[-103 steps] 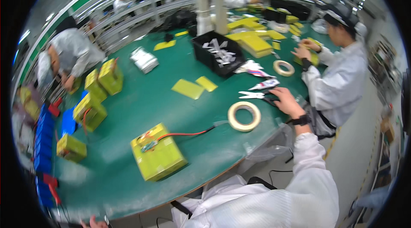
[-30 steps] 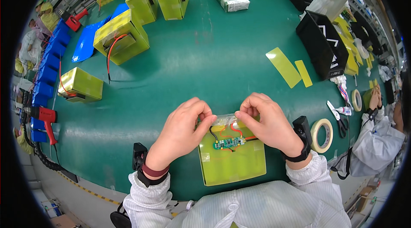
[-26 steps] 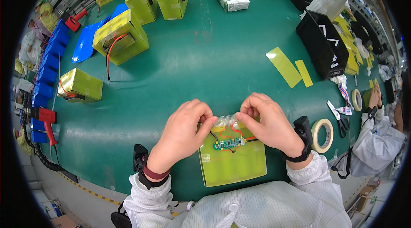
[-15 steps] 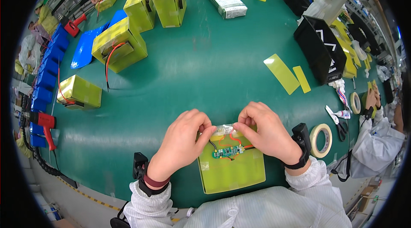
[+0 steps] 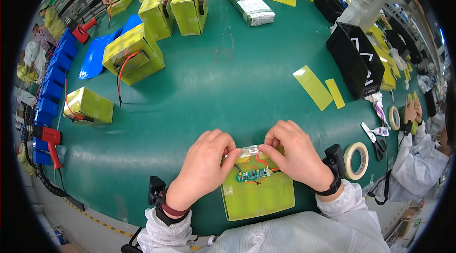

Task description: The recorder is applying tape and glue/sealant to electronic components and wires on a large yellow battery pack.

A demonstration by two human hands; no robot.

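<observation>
Between the pinching fingertips of left hand (image 5: 205, 167) and right hand (image 5: 293, 158): one clear tape strip (image 5: 249, 151), above one flat yellow-wrapped battery pack (image 5: 259, 195) bearing one green circuit board (image 5: 253, 175).

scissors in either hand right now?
No: the scissors lie on the table, while both the left hand and right hand pinch clear tape.

Left hand (image 5: 205, 167) and right hand (image 5: 294, 158) pinch a strip of clear tape (image 5: 249, 151) between fingertips, above a small green circuit board (image 5: 252, 175) with red wires lying on a yellow-green battery pack (image 5: 259, 196) on the green table (image 5: 228, 63); a masking tape roll (image 5: 355, 160) and scissors (image 5: 375, 140) lie to the right
</observation>
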